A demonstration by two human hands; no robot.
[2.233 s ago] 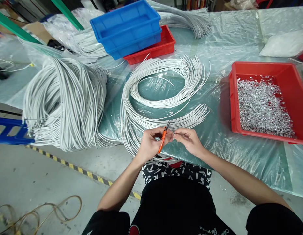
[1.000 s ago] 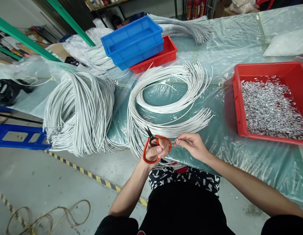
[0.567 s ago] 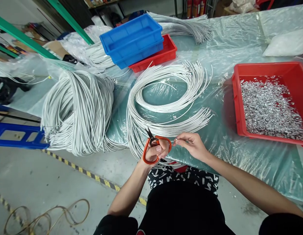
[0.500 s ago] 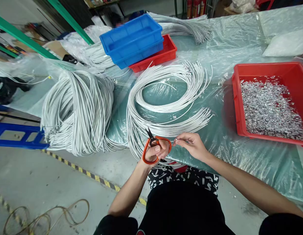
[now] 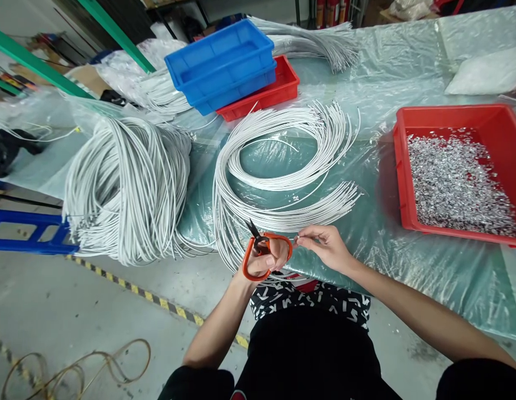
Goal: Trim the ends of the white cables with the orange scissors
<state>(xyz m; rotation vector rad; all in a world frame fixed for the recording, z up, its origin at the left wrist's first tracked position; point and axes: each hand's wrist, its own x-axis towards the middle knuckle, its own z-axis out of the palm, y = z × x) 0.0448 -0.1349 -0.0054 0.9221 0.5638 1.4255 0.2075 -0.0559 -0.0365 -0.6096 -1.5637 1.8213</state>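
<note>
Orange-handled scissors [image 5: 246, 261] hang around my left hand [image 5: 268, 258], their dark blades pointing up and away from me. The fingers of that hand are curled closed through the handles. Just to its right, my right hand [image 5: 327, 248] is closed in a pinch at thumb and forefinger. A tiny bit shows at those fingertips, too small to make out. Both hands are near each other at the table's front edge. Just beyond them lies a loose coil of white cables [image 5: 258, 208], whose cut ends fan out to the right.
A thick bundle of white cables [image 5: 128, 189] hangs over the table edge at left. A red bin [image 5: 403, 183] at right holds many small shiny metal pieces [image 5: 457, 183]. Blue bins [image 5: 224, 66] rest on a red tray [image 5: 282, 89] behind the coil. More cables [image 5: 316, 44] lie farther back.
The view has shifted very slightly. Both hands keep nearly the same pose and place, with the scissors still held in the left.
</note>
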